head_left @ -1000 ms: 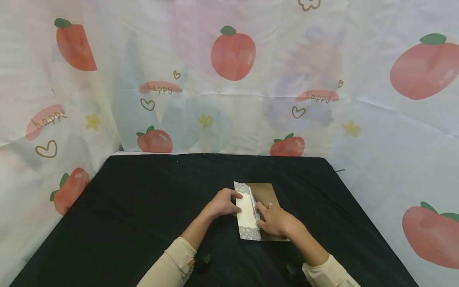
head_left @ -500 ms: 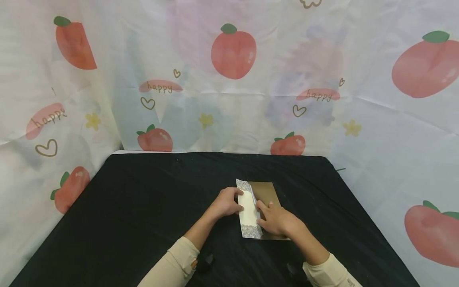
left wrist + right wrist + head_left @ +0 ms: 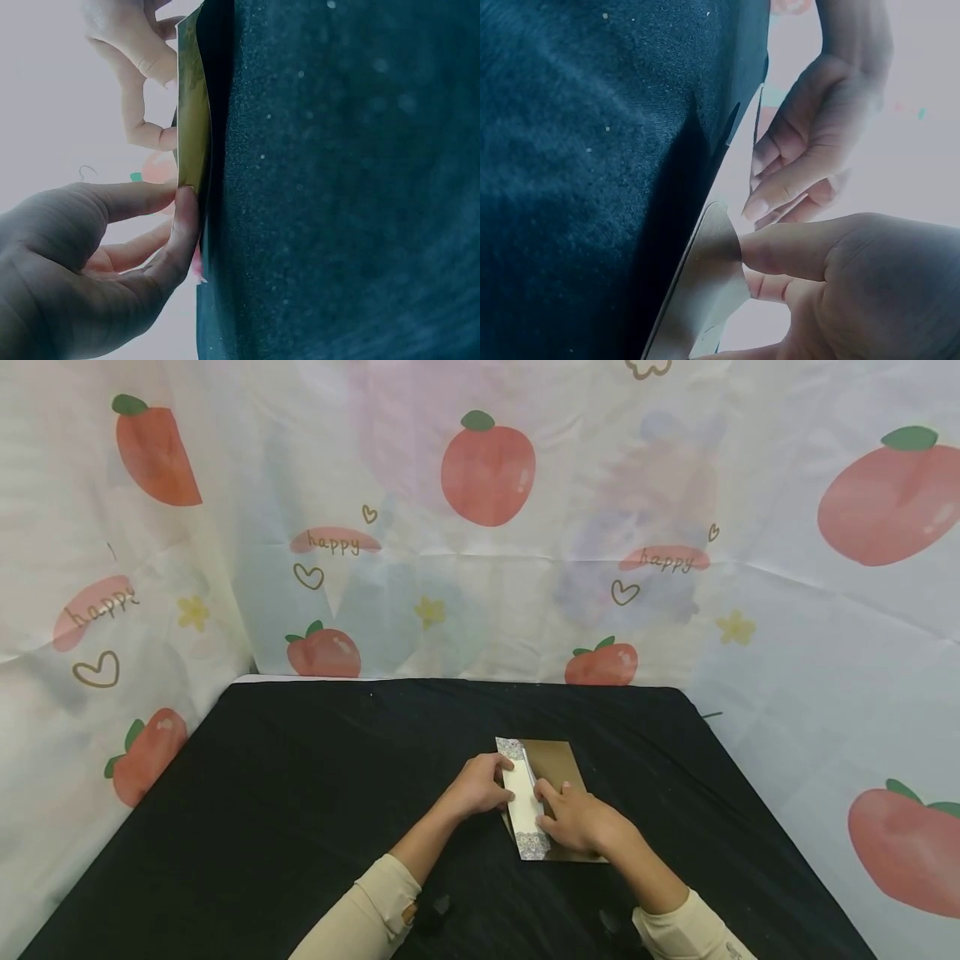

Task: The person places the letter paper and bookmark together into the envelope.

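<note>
In the head view, a folded paper sheet lies on the black cloth, with a cream flap (image 3: 525,802) bearing grey lace-patterned ends and a gold-brown part (image 3: 555,760) to its right. My left hand (image 3: 477,787) pinches the flap's left edge between thumb and fingers. In the left wrist view, thumb and forefinger meet on the bent edge of the sheet (image 3: 193,135). My right hand (image 3: 577,817) holds the flap's right edge with bent forefinger and thumb. The right wrist view has its thumb against the sheet (image 3: 712,262); the palm side is partly hidden.
Black cloth (image 3: 337,777) covers the table, its far edge meeting a white fabric backdrop (image 3: 487,602) printed with red fruits. A small dark object (image 3: 441,904) sits near my left sleeve, and a second dark object (image 3: 609,922) near the right one.
My left hand has moved slightly right with the flap's left edge. The cream flap looks narrower and slants more, and an edge beneath it shows at lower left. The right hand hardly moved.
</note>
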`<state>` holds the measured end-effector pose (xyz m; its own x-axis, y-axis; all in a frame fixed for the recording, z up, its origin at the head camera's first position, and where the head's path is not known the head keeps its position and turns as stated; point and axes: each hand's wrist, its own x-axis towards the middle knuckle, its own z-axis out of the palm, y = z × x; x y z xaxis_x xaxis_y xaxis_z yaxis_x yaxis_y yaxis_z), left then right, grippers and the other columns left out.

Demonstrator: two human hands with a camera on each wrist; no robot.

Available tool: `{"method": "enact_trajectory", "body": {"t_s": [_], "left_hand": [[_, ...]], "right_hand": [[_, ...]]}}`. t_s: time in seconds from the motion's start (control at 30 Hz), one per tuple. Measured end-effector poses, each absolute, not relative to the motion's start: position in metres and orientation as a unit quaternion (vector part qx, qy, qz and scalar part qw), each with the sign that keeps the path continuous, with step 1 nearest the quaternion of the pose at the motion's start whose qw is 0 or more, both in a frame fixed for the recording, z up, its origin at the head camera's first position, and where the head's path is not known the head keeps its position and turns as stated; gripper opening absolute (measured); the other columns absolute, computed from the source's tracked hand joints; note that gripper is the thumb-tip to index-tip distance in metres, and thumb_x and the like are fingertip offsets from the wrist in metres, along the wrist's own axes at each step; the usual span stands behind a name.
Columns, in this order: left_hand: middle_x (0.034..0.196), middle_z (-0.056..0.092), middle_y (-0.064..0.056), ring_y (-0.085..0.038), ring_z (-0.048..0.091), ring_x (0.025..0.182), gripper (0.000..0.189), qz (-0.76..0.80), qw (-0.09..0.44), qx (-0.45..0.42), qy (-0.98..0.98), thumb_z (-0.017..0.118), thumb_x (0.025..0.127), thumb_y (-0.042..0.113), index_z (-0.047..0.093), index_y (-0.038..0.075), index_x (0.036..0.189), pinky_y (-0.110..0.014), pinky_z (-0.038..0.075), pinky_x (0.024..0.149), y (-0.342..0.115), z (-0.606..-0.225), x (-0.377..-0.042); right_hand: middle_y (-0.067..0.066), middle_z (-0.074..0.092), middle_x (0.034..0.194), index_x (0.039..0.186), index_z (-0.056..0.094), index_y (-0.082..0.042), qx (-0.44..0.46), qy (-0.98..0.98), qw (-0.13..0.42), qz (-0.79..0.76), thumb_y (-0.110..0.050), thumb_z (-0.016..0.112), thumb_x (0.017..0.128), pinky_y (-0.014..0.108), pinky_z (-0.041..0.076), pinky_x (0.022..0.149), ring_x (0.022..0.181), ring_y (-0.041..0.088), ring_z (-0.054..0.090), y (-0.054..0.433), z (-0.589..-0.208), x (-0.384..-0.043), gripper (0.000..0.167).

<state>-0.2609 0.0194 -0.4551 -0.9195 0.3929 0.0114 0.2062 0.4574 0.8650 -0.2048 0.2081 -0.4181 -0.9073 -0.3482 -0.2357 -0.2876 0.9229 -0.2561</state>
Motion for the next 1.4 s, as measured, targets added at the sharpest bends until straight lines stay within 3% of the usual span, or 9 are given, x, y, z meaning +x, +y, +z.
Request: {"method": "enact_trajectory", "body": {"t_s": [0.37,0.6,0.97,1.4], "left_hand": [[0.096,0.063,-0.017,-0.024,0.071,0.061,0.052,0.543,0.114,0.152,0.818,0.081,0.078,-0.016,0.059,-0.012,0.125,-0.031,0.058,0.056,0.02,-0.458,-0.263],[0.1,0.066,-0.021,-0.026,0.071,0.061,0.06,0.557,0.12,0.145,0.809,0.08,0.076,-0.02,0.052,-0.014,0.129,-0.031,0.059,0.055,0.022,-0.461,-0.266],[0.104,0.068,-0.023,-0.028,0.072,0.064,0.059,0.541,0.128,0.153,0.817,0.08,0.076,-0.019,0.053,-0.013,0.128,-0.031,0.059,0.057,0.029,-0.46,-0.266],[0.107,0.063,-0.022,-0.027,0.073,0.067,0.059,0.538,0.129,0.143,0.821,0.081,0.076,-0.015,0.054,-0.013,0.128,-0.03,0.059,0.058,0.03,-0.46,-0.267]], "right_hand": [[0.011,0.051,0.092,0.12,0.046,-0.018,-0.164,0.968,0.138,-0.13,-0.022,0.068,0.1,0.043,0.043,0.061,0.068,0.026,0.053,0.212,-0.419,-0.207,0.03],[0.011,0.051,0.091,0.117,0.048,-0.016,-0.169,0.968,0.132,-0.129,-0.021,0.067,0.099,0.044,0.044,0.063,0.071,0.026,0.053,0.211,-0.419,-0.207,0.027],[0.018,0.057,0.103,0.115,0.047,-0.018,-0.171,0.969,0.136,-0.118,-0.023,0.067,0.1,0.049,0.046,0.068,0.075,0.028,0.054,0.212,-0.42,-0.207,0.026],[0.013,0.054,0.096,0.117,0.048,-0.017,-0.178,0.968,0.133,-0.114,-0.023,0.068,0.099,0.049,0.047,0.069,0.075,0.027,0.054,0.212,-0.42,-0.207,0.028]]}}
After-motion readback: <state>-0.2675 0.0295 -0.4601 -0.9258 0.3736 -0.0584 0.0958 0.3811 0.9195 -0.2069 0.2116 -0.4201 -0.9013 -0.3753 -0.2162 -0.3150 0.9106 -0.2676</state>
